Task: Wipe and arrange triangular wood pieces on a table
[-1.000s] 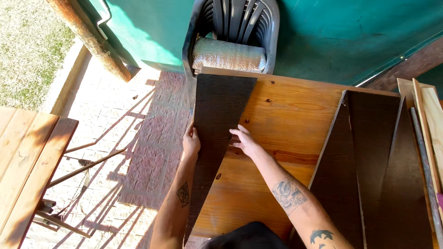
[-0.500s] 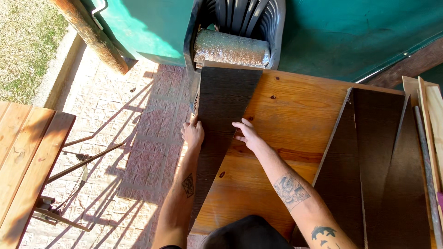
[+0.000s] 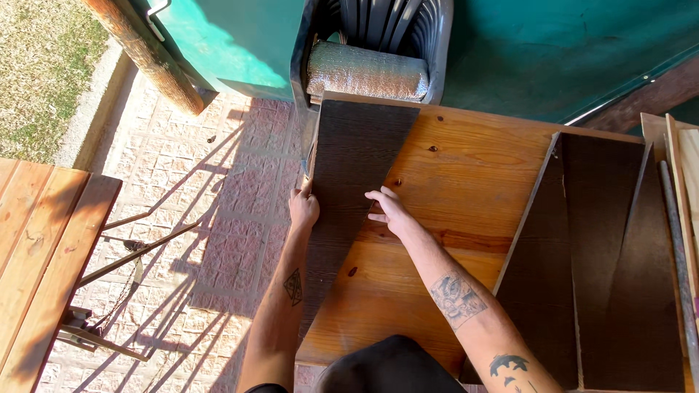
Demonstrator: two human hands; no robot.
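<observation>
A long, dark brown tapered board (image 3: 355,160) lies along the left edge of a light wooden table (image 3: 451,175). Its wide end points away from me. My left hand (image 3: 303,208) grips the board's left edge at the table's rim. My right hand (image 3: 390,211) rests flat on the board's right edge, fingers spread and pointing left.
Several more dark tapered boards (image 3: 604,247) lie on the table's right side. A silver foil roll (image 3: 366,73) sits on stacked dark plastic chairs (image 3: 393,22) beyond the table. A wooden post (image 3: 145,54) stands far left, slatted wooden furniture (image 3: 44,247) at left over brick paving.
Both hands have slid a little farther along the dark board, away from me. The board itself stays along the table's left edge.
</observation>
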